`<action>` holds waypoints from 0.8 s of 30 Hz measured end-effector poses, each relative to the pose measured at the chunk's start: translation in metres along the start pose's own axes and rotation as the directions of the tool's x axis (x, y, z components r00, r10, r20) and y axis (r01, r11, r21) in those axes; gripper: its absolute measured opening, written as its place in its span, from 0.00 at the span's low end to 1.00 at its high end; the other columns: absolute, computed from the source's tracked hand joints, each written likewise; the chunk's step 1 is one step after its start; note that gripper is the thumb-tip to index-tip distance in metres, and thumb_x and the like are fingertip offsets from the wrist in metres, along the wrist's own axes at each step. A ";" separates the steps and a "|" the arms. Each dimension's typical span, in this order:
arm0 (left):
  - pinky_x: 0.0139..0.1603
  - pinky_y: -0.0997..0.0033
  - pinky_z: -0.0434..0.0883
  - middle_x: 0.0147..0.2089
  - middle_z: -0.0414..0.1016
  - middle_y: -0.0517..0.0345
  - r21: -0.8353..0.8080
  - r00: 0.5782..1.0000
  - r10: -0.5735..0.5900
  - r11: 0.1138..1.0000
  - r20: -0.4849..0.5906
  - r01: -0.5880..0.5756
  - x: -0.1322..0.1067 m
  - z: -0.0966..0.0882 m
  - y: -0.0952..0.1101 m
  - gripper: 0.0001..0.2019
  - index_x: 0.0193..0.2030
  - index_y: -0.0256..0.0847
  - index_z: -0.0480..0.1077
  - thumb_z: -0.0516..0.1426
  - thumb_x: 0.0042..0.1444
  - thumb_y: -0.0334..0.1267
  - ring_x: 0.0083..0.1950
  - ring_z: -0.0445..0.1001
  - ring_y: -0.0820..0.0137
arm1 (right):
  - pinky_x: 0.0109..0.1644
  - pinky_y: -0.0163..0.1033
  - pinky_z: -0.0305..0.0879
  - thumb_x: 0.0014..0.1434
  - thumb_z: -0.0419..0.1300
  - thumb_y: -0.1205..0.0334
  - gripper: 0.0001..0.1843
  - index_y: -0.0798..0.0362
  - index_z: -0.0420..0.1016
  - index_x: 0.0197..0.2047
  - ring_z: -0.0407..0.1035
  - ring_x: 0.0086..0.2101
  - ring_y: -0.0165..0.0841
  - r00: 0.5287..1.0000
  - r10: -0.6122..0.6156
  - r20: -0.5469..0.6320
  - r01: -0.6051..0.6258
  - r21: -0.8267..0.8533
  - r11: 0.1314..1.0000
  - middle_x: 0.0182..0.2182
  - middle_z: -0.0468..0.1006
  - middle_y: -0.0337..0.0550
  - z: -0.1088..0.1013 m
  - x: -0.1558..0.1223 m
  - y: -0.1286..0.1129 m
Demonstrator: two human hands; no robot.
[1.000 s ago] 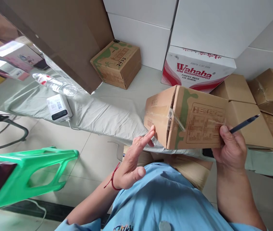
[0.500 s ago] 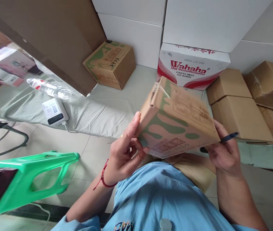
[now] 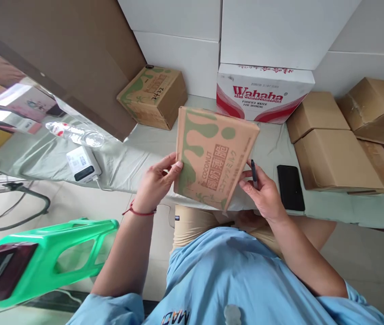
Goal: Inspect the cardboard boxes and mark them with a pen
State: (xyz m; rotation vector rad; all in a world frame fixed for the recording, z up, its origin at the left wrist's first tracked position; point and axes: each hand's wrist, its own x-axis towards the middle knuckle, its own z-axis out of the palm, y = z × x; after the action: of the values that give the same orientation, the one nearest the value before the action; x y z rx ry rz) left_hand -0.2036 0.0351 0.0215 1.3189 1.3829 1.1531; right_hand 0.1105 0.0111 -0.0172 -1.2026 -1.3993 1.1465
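Between my two hands I hold a brown cardboard box with green splashes and the word COCONUT, one printed face turned up toward me. My left hand grips its left edge, thumb on the near face. At the right edge, my right hand is closed on the box and also keeps a dark pen between its fingers, pointing up. The box is over the front edge of the cloth-covered table. A similar box marked 2422 stands at the back left.
Behind the held box stands a white and red Wahaha carton. Plain cardboard boxes and a black phone lie to the right. On the left are a plastic bottle, a white power bank and a green stool.
The box has turned in my hands, so its COCONUT face now looks up at me. Both hands have shifted, the right one inward, and the phone has come into full view.
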 end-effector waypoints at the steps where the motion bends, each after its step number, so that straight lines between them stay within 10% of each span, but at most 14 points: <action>1: 0.54 0.67 0.80 0.55 0.88 0.51 -0.046 0.999 -0.029 0.998 0.046 0.031 0.003 0.002 -0.009 0.32 0.62 0.43 0.84 0.70 0.62 0.64 0.54 0.83 0.57 | 0.41 0.35 0.74 0.68 0.71 0.45 0.37 0.48 0.74 0.75 0.74 0.37 0.30 1.000 0.014 -0.024 -0.014 0.013 1.000 0.45 0.85 0.42 0.001 0.000 0.002; 8: 0.55 0.61 0.85 0.70 0.80 0.48 -0.342 0.977 -0.208 0.915 0.052 0.213 -0.005 0.015 -0.050 0.34 0.64 0.47 0.81 0.68 0.61 0.67 0.73 0.75 0.51 | 0.24 0.33 0.49 0.65 0.69 0.45 0.26 0.53 0.89 0.58 0.50 0.22 0.25 0.969 0.231 -0.087 -0.220 0.123 0.968 0.23 0.69 0.32 -0.009 -0.003 0.016; 11: 0.57 0.57 0.84 0.63 0.84 0.46 -0.438 0.975 -0.222 0.875 0.016 0.206 -0.008 0.017 -0.058 0.34 0.57 0.44 0.82 0.67 0.59 0.71 0.69 0.78 0.52 | 0.24 0.33 0.47 0.63 0.70 0.44 0.27 0.53 0.89 0.56 0.49 0.21 0.26 0.957 0.267 -0.112 -0.245 0.181 0.953 0.19 0.56 0.28 -0.012 -0.003 0.021; 16: 0.59 0.55 0.80 0.61 0.86 0.43 -0.518 0.972 -0.235 0.829 0.020 0.212 -0.029 0.032 -0.061 0.33 0.58 0.42 0.84 0.67 0.60 0.69 0.65 0.83 0.50 | 0.23 0.33 0.44 0.62 0.70 0.46 0.24 0.53 0.88 0.54 0.49 0.21 0.24 0.946 0.239 -0.221 -0.191 0.220 0.957 0.21 0.62 0.29 -0.018 0.000 0.030; 24: 0.83 0.46 0.59 0.74 0.78 0.49 -0.337 0.972 0.085 0.942 0.220 -0.006 -0.080 0.055 -0.030 0.23 0.65 0.49 0.84 0.62 0.72 0.57 0.80 0.70 0.43 | 0.17 0.32 0.40 0.53 0.75 0.57 0.11 0.49 0.78 0.29 0.42 0.15 0.20 0.925 0.188 -0.331 -0.048 0.390 0.920 0.18 0.62 0.28 -0.059 0.005 0.023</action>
State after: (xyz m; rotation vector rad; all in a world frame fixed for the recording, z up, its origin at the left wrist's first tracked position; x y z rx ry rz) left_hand -0.1512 -0.0419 -0.0181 1.1996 0.9432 1.1638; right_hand 0.1710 0.0223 -0.0322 -1.1583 -0.7909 1.1427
